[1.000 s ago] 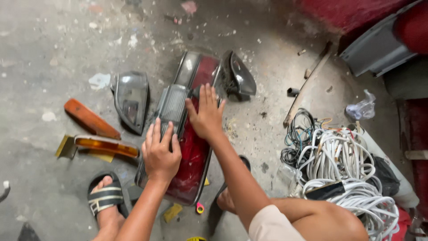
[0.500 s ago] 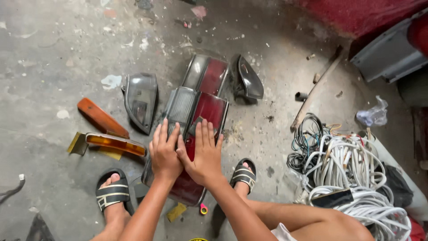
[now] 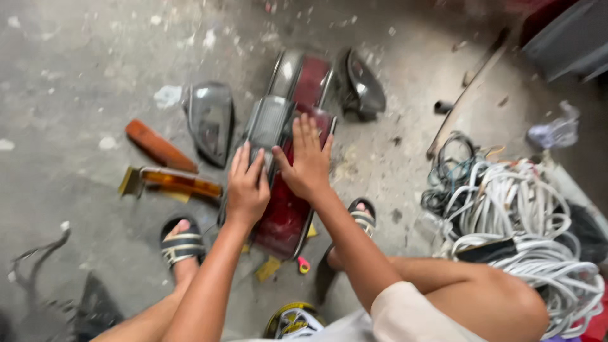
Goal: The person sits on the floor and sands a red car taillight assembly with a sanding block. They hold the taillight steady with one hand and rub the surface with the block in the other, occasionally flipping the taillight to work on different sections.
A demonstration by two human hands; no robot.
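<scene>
1. A long red car tail lamp (image 3: 285, 215) lies on the concrete floor (image 3: 76, 82) at the centre of the frame, running from the person's feet up toward a second red-and-grey lamp (image 3: 304, 76) just above it.
2. The left hand (image 3: 247, 187) rests flat on the left edge of the tail lamp, fingers spread and pointing up the frame, near its clear grey section (image 3: 269, 123). It presses down and closes on nothing.
3. The right hand (image 3: 307, 161) lies just beside it, palm down on the red lens, fingers straight and together; it too is open and grips nothing.
4. The lamp looks like stiff moulded plastic: probably fairly light for its length, smooth and rather slippery on the lens face, and liable to crack or scratch against the gritty floor.
5. The housing rim along the long sides seems the safer hold, one hand on each side, rather than the glossy face.
6. To the left lie a dark grey lamp housing (image 3: 212, 120), an orange lens (image 3: 158, 145) and an amber strip lamp (image 3: 180, 182); a black housing (image 3: 364, 88) sits at upper centre.
7. A tangle of white cable (image 3: 525, 221) fills the right side. Sandalled feet (image 3: 180, 244) flank the lamp's lower end.
</scene>
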